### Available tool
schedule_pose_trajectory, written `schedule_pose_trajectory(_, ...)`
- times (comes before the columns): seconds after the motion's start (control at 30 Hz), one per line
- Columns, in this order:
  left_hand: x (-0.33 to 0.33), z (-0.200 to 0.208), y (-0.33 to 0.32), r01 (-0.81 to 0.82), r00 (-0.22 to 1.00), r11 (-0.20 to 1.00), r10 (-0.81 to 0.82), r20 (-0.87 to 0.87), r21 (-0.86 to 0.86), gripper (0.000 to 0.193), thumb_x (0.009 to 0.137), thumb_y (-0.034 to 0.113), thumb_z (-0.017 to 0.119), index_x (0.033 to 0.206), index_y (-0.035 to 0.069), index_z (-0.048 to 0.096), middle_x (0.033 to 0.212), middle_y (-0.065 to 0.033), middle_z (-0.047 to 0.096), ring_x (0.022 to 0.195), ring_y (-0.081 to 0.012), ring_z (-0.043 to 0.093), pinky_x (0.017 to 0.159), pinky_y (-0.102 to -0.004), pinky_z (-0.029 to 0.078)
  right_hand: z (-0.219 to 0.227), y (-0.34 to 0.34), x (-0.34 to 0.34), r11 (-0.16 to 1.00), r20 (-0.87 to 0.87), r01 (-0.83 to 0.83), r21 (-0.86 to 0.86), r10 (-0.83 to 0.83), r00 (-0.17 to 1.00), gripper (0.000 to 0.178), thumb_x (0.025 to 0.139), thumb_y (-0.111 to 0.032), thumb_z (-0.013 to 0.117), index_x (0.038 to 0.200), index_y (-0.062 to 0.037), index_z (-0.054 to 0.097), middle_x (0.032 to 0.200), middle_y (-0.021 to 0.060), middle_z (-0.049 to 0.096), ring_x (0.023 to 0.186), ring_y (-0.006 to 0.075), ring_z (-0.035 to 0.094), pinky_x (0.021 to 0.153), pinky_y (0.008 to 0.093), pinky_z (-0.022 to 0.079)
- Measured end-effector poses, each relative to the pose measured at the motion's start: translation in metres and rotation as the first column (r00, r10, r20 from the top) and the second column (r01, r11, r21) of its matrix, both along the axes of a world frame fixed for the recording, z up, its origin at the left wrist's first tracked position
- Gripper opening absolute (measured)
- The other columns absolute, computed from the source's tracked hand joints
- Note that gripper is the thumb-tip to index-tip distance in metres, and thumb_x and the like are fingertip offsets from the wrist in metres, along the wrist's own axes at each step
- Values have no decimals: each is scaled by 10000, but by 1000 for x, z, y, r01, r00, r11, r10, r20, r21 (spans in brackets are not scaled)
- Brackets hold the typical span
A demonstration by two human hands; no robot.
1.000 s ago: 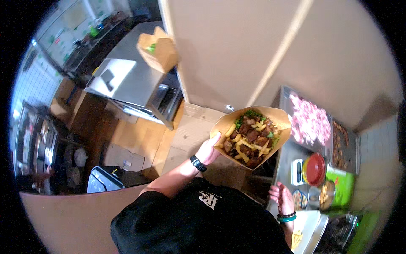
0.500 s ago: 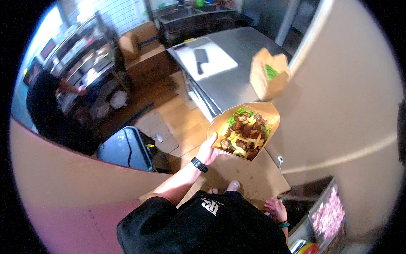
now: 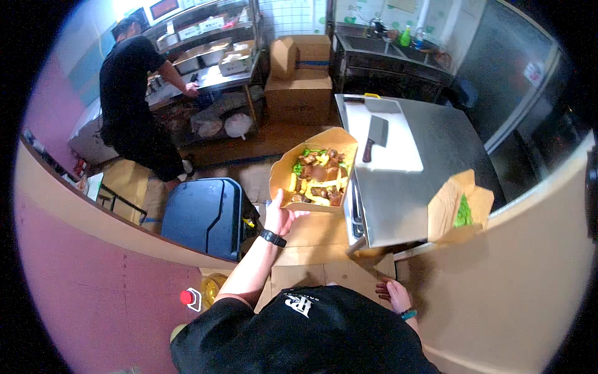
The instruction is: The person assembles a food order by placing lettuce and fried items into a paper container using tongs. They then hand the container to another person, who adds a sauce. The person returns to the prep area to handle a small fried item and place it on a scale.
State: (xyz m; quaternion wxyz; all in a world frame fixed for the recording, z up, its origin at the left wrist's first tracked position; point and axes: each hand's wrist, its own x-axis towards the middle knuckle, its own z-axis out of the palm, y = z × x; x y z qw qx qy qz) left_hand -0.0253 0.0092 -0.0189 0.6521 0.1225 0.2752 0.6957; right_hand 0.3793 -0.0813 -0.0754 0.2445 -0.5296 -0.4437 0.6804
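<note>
My left hand (image 3: 280, 218) holds a brown paper takeaway box (image 3: 341, 142) from its near left side, raised in front of me. The box is unfolded at the top and filled with browned meat chunks (image 3: 319, 171), yellow fries and green lettuce. Down by my right side hangs my right hand (image 3: 393, 294), its fingers loosely apart with nothing in them. A second paper box (image 3: 441, 209) with lettuce (image 3: 463, 213) inside stands at the near right end of the steel table (image 3: 448, 137). On the white cutting board (image 3: 405, 156) lies a cleaver (image 3: 379, 131).
A dark blue lidded bin (image 3: 199, 212) stands left of my arm. Beyond it a person in black (image 3: 128, 81) works at a counter. Cardboard boxes (image 3: 299, 93) and a sink (image 3: 367, 47) are at the back. A red-capped oil jug (image 3: 212, 288) sits low left.
My view has turned to the right and lifted. The box, still in my left hand, now appears further left, beside the table. The tray of pink pieces at lower right is out of view.
</note>
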Motion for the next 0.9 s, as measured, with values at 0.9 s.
schedule_pose_trajectory(0.9,-92,-195,125,-626,714,737,673,-192,256,519,818,439,437,1182,75,367,1083,-94,497,918,-281,530,730,-437,451,-226,321,-114,828,-116,-559,48,561,820,315,893,-183,370,1135,15,408,994,118,540,861,163,557,686,231,460)
